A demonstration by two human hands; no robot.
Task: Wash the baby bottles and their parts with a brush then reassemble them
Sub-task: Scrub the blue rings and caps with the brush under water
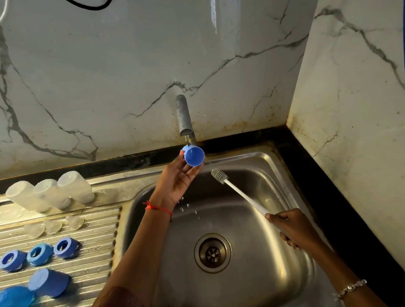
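Head view: blue cap (193, 156) sits under the running tap (184, 116), held in the curled fingers of the left hand (176, 178). The right hand (292, 229) grips the brush (243, 196), bristles near the cap. Wet plastic could slip into the sink (272, 283).
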